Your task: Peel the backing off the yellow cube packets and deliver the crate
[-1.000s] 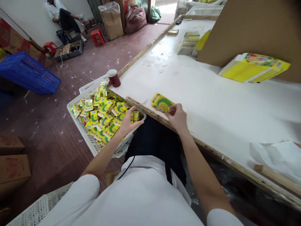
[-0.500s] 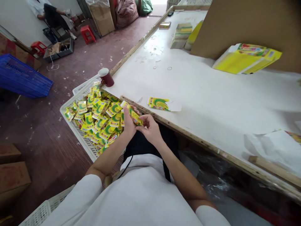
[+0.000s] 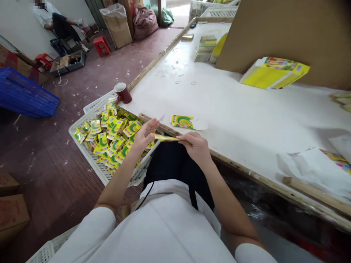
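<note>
A thin yellow carton (image 3: 168, 138) is seen nearly edge-on in front of my waist, at the table edge. My right hand (image 3: 196, 146) pinches its right end between thumb and fingers. At the carton's left end is my left hand (image 3: 145, 136), fingers stretched out and thumb at the carton's tip. Just beyond, a flat yellow-green carton (image 3: 182, 121) with a white flap lies on the white table (image 3: 233, 113). To the left, a white plastic basket (image 3: 90, 160) is full of small yellow-green packed boxes (image 3: 115, 128).
A maroon mug (image 3: 124, 94) stands at the table corner. Further back are a stack of cartons (image 3: 205, 47), a larger yellow box (image 3: 274, 73) and a brown cardboard sheet (image 3: 287, 33). A wooden strip (image 3: 315, 193) lies at right. A seated person (image 3: 61, 23) is across the room.
My left hand has opened from its grip around a yellow carton. My right hand has moved to the right and now pinches a carton held nearly level. The view has shifted slightly.
</note>
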{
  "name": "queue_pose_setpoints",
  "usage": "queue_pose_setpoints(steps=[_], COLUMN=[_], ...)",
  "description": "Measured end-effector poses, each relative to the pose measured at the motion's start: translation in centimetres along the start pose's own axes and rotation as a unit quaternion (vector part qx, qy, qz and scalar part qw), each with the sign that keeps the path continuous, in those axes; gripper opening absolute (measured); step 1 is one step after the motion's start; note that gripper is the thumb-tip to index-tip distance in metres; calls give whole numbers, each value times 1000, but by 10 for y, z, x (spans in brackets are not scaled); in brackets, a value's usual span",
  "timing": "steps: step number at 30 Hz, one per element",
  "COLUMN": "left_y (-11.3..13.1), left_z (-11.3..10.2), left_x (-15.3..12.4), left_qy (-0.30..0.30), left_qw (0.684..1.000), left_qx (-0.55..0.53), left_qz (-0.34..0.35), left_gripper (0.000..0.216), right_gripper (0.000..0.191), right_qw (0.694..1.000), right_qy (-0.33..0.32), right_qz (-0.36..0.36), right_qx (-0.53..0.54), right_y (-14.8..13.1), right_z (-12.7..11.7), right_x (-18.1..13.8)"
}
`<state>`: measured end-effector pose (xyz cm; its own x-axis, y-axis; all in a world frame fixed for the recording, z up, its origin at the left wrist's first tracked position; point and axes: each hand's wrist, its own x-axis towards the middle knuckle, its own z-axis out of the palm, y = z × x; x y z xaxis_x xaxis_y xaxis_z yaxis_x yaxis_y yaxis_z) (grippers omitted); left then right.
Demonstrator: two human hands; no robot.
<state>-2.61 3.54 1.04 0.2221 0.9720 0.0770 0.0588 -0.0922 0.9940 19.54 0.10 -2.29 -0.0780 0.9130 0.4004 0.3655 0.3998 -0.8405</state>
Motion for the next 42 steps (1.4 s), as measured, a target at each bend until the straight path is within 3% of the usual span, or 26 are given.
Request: queue_pose_setpoints(steps=[3,4,6,9,11,14,16,20,23,27,29,32,35,38,42], left_y=[15,16,13,-2,-12,-22,-25,-26,-24,-21,-19,-17,-17,-18,-19], left_z=[-2,4,22,47,55,56,52,46,45,46,45,41,40,45,51], left_x=[2,2,-1,-6,-7,-5,-3,-7,-16,-24,-24,-24,-22,-22,-22], left_qy=[-129,-161,-180,-81,-12,38,57,51,-14,-31,-32,-26,-18,-49,-85], left_qw=[976,961,946,965,976,982,978,948,931,914,910,916,925,923,912], left_qx=[177,225,268,247,218,183,200,301,328,335,341,337,328,330,350], left_qz=[-8,-20,-36,-30,-22,-8,8,86,162,228,235,218,191,191,196], left_gripper=[103,101,83,70,76,80,80,83,85,82,78,73,68,59,48], right_gripper=[29,30,29,31,39,50,45,29,28,27,33,53,52,43,45], right_qw=[988,985,986,970,960,971,983,976,929,791,750,763,803,824,840], right_qy=[-76,-68,13,179,223,167,124,173,132,0,-18,-11,8,46,-8], right_qz=[-106,-118,-110,-94,-111,-138,-121,39,177,362,391,332,271,267,294], right_qx=[-88,-104,-126,-132,-126,-101,-60,125,296,493,533,555,530,497,457], right_y=[-7,-10,-14,-16,-16,-19,-21,-20,-11,4,7,1,-10,-17,-13], right_z=[-9,-7,1,23,38,52,51,32,19,22,28,34,34,33,32], right_x=[2,1,-2,-12,-21,-33,-36,-22,-4,3,-4,-18,-24,-20,-12])
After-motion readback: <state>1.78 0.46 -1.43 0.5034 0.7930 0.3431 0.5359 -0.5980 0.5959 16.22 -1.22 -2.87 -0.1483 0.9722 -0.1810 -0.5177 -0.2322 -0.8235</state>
